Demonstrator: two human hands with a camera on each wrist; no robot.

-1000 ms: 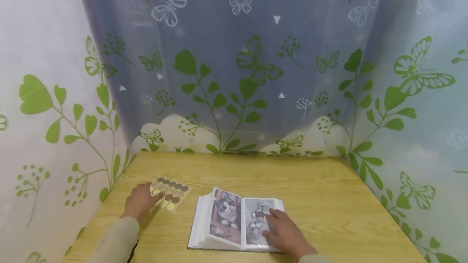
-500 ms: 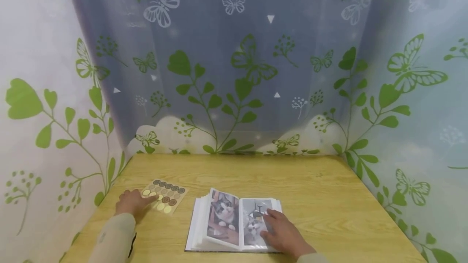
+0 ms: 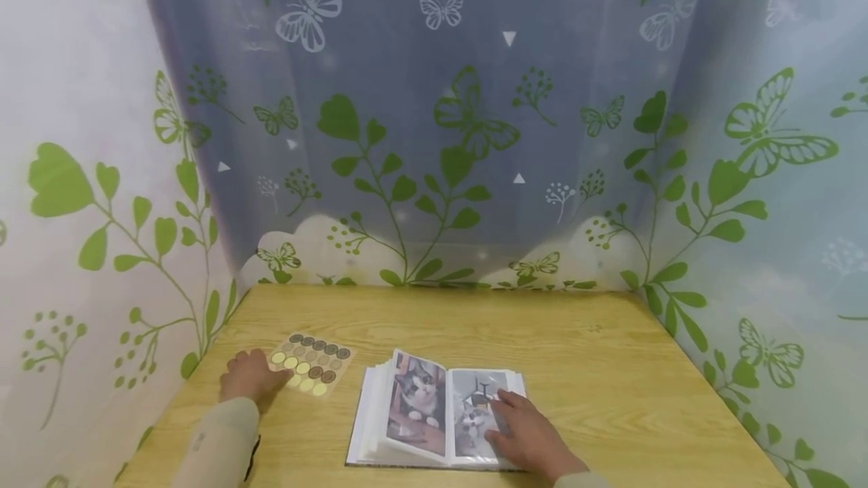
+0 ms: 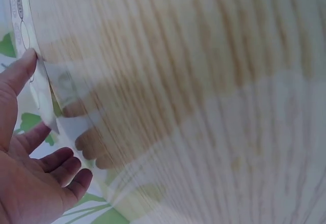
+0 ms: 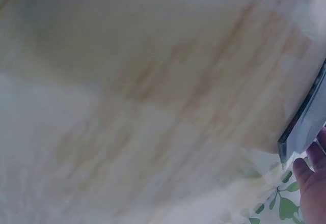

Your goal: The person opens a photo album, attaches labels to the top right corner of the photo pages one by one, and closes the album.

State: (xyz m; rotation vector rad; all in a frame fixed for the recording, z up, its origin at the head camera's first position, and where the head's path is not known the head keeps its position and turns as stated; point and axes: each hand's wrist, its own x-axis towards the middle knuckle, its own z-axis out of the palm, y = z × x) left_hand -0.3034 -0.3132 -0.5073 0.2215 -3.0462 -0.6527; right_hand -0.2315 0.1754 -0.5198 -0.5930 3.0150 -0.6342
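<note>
A small photo album (image 3: 376,416) lies spread on the table, with a cat photo on each facing page. The left page stands slightly raised. My right hand (image 3: 532,431) rests on the right page, its fingers over the edge of that photo. At the left, a sheet of round stickers (image 3: 313,352), with dark, tan, brown and pale yellow circles in rows, lies beside my left hand (image 3: 249,379). In the left wrist view the thumb (image 4: 26,63) touches the sticker sheet (image 4: 43,94), and the other fingers are loosely bent near its corner. The right wrist view catches the album's dark cover edge (image 5: 300,109).
The wooden table (image 3: 597,367) is bounded by a patterned cloth (image 3: 434,194) with butterflies and plants behind and at both sides. Bare wood lies behind the album and to its right.
My left hand has drawn a little left off the sticker sheet, so more yellow circles show. The right hand stays on the album page. The head view shifts slightly.
</note>
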